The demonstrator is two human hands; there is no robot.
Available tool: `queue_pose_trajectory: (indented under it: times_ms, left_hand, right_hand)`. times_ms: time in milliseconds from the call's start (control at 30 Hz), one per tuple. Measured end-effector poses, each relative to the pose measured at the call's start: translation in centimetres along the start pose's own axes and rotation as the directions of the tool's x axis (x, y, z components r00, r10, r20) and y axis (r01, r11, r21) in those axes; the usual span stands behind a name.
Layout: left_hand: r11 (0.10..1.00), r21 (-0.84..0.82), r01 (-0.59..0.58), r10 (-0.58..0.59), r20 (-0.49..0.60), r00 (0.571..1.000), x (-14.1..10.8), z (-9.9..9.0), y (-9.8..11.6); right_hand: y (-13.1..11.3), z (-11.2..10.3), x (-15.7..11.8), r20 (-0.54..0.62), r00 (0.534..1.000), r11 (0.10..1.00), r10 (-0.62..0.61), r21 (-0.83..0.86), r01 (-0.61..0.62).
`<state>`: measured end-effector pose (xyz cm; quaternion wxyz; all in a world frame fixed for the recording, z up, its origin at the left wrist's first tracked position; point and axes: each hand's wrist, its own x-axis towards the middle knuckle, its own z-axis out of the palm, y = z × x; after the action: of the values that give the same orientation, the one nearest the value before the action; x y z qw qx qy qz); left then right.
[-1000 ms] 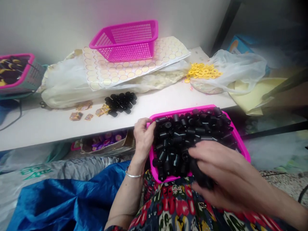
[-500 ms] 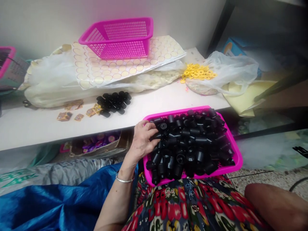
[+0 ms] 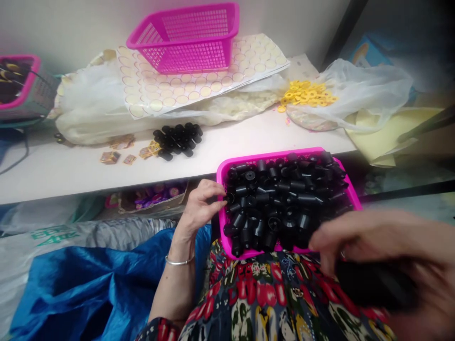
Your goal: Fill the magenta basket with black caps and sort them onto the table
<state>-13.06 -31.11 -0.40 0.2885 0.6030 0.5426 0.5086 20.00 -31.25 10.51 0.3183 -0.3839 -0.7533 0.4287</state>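
Note:
A pink plastic basket [image 3: 223, 213] full of black plastic cylindrical parts [image 3: 273, 199] rests at the lap, against the shelf's front edge. My left hand [image 3: 201, 203], with a silver bangle at the wrist, has thumb and fingers closed on the basket's left rim. At the lower right, my right hand [image 3: 369, 232] is blurred by motion, its fingers curled around a smooth black object [image 3: 377, 284]. What that object is cannot be made out. Its fingertips are near the basket's front right corner.
On the white shelf [image 3: 71, 180] lie a cluster of black parts [image 3: 179, 139], small printed pieces [image 3: 110, 157] and yellow rings [image 3: 309, 94]. Another pink basket [image 3: 192, 52] stands on sticker sheets [image 3: 249, 61]. A blue tarp [image 3: 88, 284] lies at lower left.
My left hand has drawn back from the black parts to the basket's left rim. My right hand has come in from the lower right with a black object. The view has shifted slightly.

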Motion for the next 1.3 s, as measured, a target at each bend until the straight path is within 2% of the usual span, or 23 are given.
queue_pose_trajectory:
  times_ms: [100,200,300,367,433,500,567,633,833,967,1100,1200,1300]
  left_hand:
    - [0.987,0.151,-0.056,0.037,0.121,0.992,-1.3,-0.1,0.2]
    - [0.939,0.323,-0.12,0.051,0.215,0.975,-2.1,0.3,0.4]
    - [0.905,0.403,-0.137,0.034,0.252,0.967,-2.1,0.7,0.3]
    - [0.921,0.369,-0.129,0.035,0.251,0.967,-1.9,0.7,0.2]
    - [0.961,0.258,-0.103,0.045,0.219,0.975,-1.7,0.4,0.0]
    - [0.989,0.13,-0.067,0.049,0.14,0.989,-1.5,0.1,-0.3]
    - [0.996,0.08,-0.05,0.046,0.05,0.998,-1.3,-0.1,-0.7]
    - [0.992,0.119,-0.044,0.043,0.017,0.999,-1.2,-0.1,-1.1]
    - [0.942,0.325,-0.078,0.063,0.058,0.996,-0.3,0.7,-2.0]
    - [0.863,0.498,-0.082,0.027,0.117,0.993,0.3,1.1,-2.2]
    - [0.873,0.483,-0.071,0.041,0.072,0.997,0.6,1.2,-1.9]
    - [0.872,0.485,-0.071,0.046,0.063,0.997,0.6,1.3,-1.7]
    - [0.811,0.58,-0.084,0.022,0.113,0.993,0.5,1.5,-1.4]
  right_hand:
    - [1.3,0.2,2.9,0.009,0.999,0.977,-0.04,0.209,0.037]
    - [3.1,0.2,4.7,-0.042,0.996,0.937,0.084,0.343,-0.065]
    - [4.5,0.3,5.2,-0.151,0.969,0.897,0.195,0.427,-0.114]
    - [5.1,0.4,5.3,-0.204,0.955,0.873,0.215,0.479,-0.094]
    - [5.5,0.3,5.4,-0.238,0.945,0.857,0.224,0.509,-0.075]
    - [5.8,0.3,5.5,-0.261,0.935,0.854,0.239,0.514,-0.075]
    - [6.1,0.4,5.5,-0.267,0.929,0.856,0.256,0.509,-0.09]
    - [6.4,0.5,5.5,-0.253,0.927,0.852,0.278,0.511,-0.116]
    - [7.0,0.8,5.3,-0.216,0.916,0.844,0.338,0.5,-0.194]
    - [6.6,1.0,5.4,-0.189,0.952,0.927,0.242,0.336,-0.169]
    - [5.4,1.8,5.9,-0.021,1.0,0.998,0.003,0.07,-0.001]
    - [4.6,2.7,6.5,0.141,0.982,0.99,-0.127,-0.037,0.133]
    - [4.4,3.5,6.8,0.214,0.962,0.978,-0.171,-0.084,0.192]
